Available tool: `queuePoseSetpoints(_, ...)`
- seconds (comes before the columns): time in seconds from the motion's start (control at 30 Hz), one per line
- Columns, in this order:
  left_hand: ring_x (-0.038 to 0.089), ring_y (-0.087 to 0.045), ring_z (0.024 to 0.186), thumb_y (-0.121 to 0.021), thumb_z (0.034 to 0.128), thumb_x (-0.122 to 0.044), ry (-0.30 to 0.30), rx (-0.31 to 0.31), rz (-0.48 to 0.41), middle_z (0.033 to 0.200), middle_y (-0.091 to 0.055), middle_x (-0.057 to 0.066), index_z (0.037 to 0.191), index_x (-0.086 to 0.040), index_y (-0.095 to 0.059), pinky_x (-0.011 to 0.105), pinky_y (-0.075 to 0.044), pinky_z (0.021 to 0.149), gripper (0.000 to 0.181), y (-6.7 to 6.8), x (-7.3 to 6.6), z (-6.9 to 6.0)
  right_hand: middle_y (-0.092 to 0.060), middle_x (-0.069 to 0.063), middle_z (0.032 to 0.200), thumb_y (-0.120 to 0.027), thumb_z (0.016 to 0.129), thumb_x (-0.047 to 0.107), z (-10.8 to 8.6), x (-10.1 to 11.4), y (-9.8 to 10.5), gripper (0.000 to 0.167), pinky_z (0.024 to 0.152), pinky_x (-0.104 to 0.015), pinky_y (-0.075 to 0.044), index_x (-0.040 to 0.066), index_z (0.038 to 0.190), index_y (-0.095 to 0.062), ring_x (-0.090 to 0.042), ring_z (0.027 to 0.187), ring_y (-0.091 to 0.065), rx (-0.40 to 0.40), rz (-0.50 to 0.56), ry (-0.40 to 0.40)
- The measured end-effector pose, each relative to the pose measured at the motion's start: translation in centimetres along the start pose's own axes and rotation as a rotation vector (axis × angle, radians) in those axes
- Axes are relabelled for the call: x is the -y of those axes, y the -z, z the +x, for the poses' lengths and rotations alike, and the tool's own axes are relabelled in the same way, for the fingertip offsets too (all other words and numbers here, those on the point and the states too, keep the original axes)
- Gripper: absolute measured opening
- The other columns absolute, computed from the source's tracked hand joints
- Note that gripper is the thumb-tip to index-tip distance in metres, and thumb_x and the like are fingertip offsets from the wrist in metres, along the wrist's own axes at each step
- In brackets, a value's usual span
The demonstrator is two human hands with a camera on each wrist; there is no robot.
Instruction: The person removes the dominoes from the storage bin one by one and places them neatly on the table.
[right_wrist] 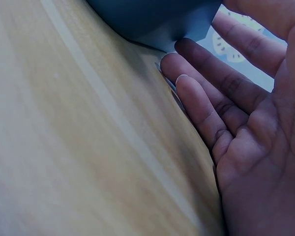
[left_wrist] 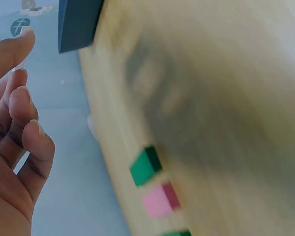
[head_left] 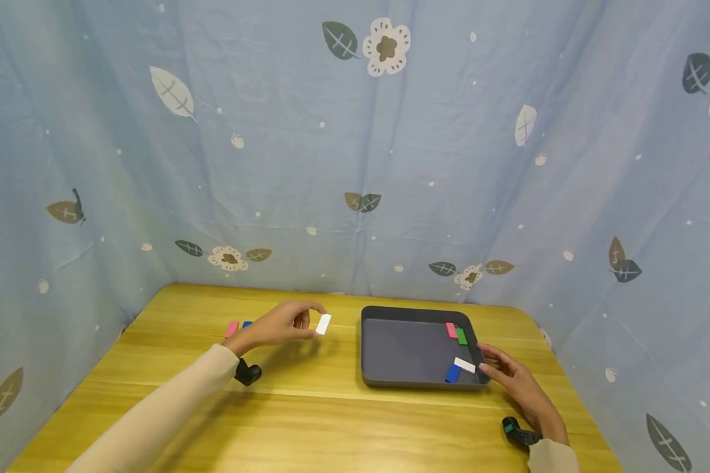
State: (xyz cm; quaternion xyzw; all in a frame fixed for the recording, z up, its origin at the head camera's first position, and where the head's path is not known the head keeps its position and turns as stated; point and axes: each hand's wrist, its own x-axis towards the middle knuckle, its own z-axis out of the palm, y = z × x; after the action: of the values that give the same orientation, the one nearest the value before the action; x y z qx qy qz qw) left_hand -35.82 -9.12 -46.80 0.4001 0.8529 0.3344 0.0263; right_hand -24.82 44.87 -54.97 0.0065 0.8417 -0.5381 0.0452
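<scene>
My left hand [head_left: 279, 323] pinches a small white block [head_left: 323, 324] between thumb and forefinger, above the table left of a dark grey tray [head_left: 423, 383]. In the left wrist view the other fingers are bent, and the white block is mostly hidden. My right hand [head_left: 511, 381] holds the tray's right wall, with the thumb at the rim. The right wrist view shows its fingers [right_wrist: 199, 101] against the outer side, low by the table. Inside the tray lie a pink block [head_left: 451, 330], a green block [head_left: 461, 336], a white block [head_left: 465, 365] and a blue block [head_left: 452, 374].
On the wooden table [head_left: 331, 433], a pink block [head_left: 232, 328] and a blue block [head_left: 246, 324] lie behind my left wrist. The left wrist view also shows a green block [left_wrist: 145, 167] beside a pink one. A patterned curtain [head_left: 284, 164] hangs behind the table.
</scene>
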Motion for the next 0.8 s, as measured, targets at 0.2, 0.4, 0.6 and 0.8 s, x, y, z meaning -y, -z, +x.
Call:
queuePoseSetpoints(0.2,0.008,-0.052,0.064,-0.079,0.0940,-0.024,0.027,-0.022,0.009,0.078,-0.059,-0.007,0.132,-0.014,-0.064,0.027,-0.047,0.061,0.042,0.8,1.1,-2.9,-0.043,-0.010,0.157,-0.066,0.101,0.042,-0.2,0.2,0.1,0.062,0.100,-0.032,-0.046,0.022,0.156,-0.045,-0.022,0.128,-0.052,0.006,0.005,0.011)
queuePoseSetpoints(0.4,0.008,-0.053,0.065,-0.078,0.0947,-0.024,0.068,-0.034,0.021,0.081,-0.060,-0.007,0.135,-0.008,-0.063,0.027,-0.048,0.060,0.045,1.3,2.2,-5.8,-0.040,-0.010,0.159,-0.066,0.101,0.040,-0.4,0.3,0.1,0.063,0.095,-0.024,-0.046,0.021,0.157,-0.044,-0.018,0.125,-0.053,0.015,0.026,0.006)
queuePoseSetpoints(0.6,0.007,-0.051,0.063,-0.078,0.0941,-0.019,0.083,-0.068,0.020,0.078,-0.059,-0.006,0.134,-0.007,-0.064,0.026,-0.047,0.058,0.044,1.9,3.2,-8.5,-0.041,-0.008,0.157,-0.066,0.101,0.039,-0.2,0.1,0.1,0.061,0.095,-0.024,-0.046,0.023,0.156,-0.045,-0.015,0.123,-0.054,0.011,0.025,-0.002)
queuePoseSetpoints(0.8,0.005,-0.050,0.063,-0.078,0.0938,-0.021,0.116,-0.106,0.013,0.077,-0.058,-0.008,0.135,-0.003,-0.063,0.026,-0.046,0.057,0.048,2.5,4.4,-11.1,-0.041,-0.007,0.157,-0.066,0.102,0.037,-0.1,0.1,-0.1,0.060,0.095,-0.022,-0.046,0.023,0.156,-0.045,-0.010,0.121,-0.055,0.014,0.032,0.006)
